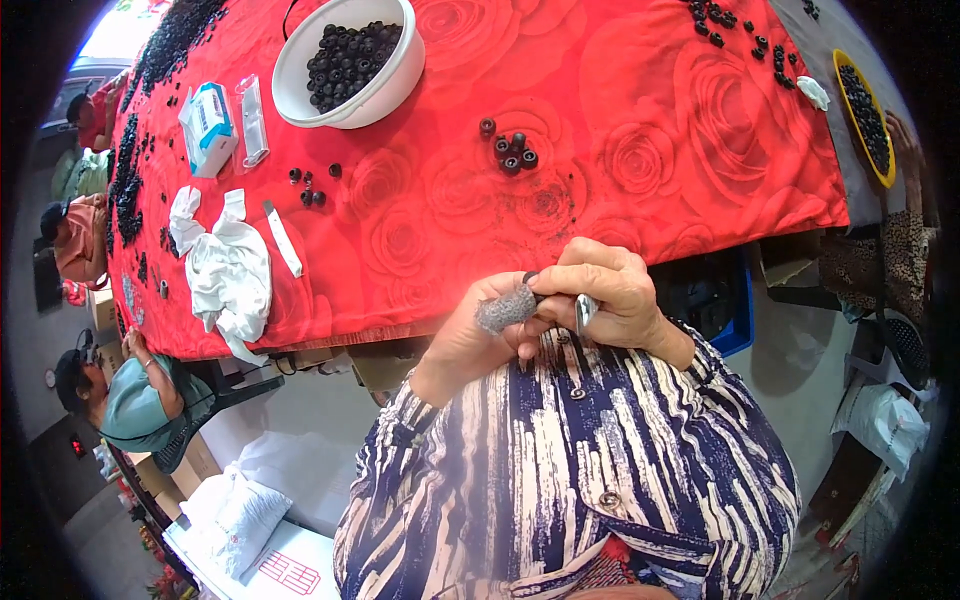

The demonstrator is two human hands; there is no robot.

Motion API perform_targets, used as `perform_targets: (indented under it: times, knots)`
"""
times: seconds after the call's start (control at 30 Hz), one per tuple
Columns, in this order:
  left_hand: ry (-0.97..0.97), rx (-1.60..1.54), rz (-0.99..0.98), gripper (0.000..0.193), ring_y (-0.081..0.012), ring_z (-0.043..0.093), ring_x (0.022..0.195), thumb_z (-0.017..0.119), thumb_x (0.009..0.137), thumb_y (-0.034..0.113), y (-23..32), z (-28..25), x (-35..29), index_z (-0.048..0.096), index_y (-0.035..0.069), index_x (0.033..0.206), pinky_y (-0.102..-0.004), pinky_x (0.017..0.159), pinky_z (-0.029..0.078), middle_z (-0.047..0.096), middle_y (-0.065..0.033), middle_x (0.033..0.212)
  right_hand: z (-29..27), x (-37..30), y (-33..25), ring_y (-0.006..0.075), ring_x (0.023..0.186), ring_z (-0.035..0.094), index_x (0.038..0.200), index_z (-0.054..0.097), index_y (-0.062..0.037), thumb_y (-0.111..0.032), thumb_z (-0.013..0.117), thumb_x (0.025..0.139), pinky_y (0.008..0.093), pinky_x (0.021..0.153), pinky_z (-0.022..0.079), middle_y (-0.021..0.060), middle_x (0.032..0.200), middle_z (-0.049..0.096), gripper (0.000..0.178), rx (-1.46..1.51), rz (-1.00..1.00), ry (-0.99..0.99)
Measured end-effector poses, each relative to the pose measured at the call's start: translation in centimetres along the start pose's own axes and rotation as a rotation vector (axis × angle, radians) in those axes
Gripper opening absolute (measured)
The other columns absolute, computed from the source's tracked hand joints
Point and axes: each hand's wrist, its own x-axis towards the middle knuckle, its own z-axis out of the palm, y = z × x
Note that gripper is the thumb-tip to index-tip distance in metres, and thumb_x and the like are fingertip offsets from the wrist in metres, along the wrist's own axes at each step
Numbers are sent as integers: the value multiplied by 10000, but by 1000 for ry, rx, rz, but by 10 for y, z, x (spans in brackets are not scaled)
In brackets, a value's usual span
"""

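Just past the table's near edge, my two hands meet in front of my shirt. My left hand (462, 335) is closed, with a grey, rough-textured wrap (507, 310) at its thumb or finger. At the fingertips shows a bit of a small black part (530, 279), mostly hidden. My right hand (612, 290) is closed on a short, shiny blade-like tool (586, 313), its fingers touching the black part. Ahead on the red tablecloth (440, 200) sits a small cluster of black ring-shaped parts (512, 160), with dark crumbs scattered nearer to me.
A white bowl (385, 105) holds many black parts. To the left lie white gloves (228, 280), a flat white-handled tool (284, 240), a tissue pack (208, 130) and a clear packet (254, 122). A blue crate (740, 310) stands below the right edge. Other people sit at left and right.
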Motion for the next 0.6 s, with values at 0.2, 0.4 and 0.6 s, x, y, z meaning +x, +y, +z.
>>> perform_targets:
  times: [0.2, 0.4, 0.6]
  knots:
    - [28, 23, 37, 181, -61, 529, 656, 489, 917, 204, 0, 6, -2, 570, 53, 974, -202, 501, 468, 566, 8, 792, -2, -2, 1, 191, 515, 532, 909, 644, 16, -28, 738, 661, 304, 450, 396, 69, 615, 522, 269, -118, -137, 28]
    - [69, 34, 53, 184, -80, 544, 652, 498, 914, 186, -4, 3, -2, 582, 33, 972, -218, 518, 474, 580, -14, 795, -5, -3, -4, 162, 465, 499, 904, 648, 2, 16, 751, 637, 291, 437, 376, 52, 609, 538, 287, -201, -222, 11]
    - [159, 112, 198, 195, -97, 565, 647, 510, 913, 128, -4, 1, 0, 578, -5, 1040, -216, 529, 481, 601, -58, 829, -12, -10, -8, 182, 518, 506, 940, 585, 1, -51, 705, 734, 290, 485, 396, 57, 649, 531, 244, -178, 22, -115]
